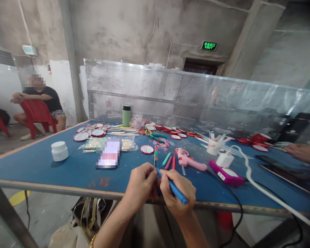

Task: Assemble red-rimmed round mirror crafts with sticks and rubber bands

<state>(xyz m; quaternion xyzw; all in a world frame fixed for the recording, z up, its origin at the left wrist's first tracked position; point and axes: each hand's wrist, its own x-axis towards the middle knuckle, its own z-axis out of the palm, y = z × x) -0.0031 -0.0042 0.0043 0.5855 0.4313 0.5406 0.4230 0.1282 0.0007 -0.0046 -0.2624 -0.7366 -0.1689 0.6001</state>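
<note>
My left hand [141,181] pinches a narrow flat stick [156,153] with red and green bands, held upright at the table's near edge. In my right hand [181,196] is a blue marker pen [177,191], gripped like a pencil, its tip close to the lower part of the stick. Whether the tip touches the stick I cannot tell. Just beyond my hands lie a teal marker [166,159], a purple marker [168,163] and a red marker [173,162]. A pink glue gun [188,161] rests to their right.
A phone [109,154] lies over bagged sticks [129,144]. A white jar [59,151], a green bottle [126,116], red-rimmed discs [147,149] and a pen cup [214,146] stand about. A white cable [260,193] crosses the right side, near another person's hand [303,152].
</note>
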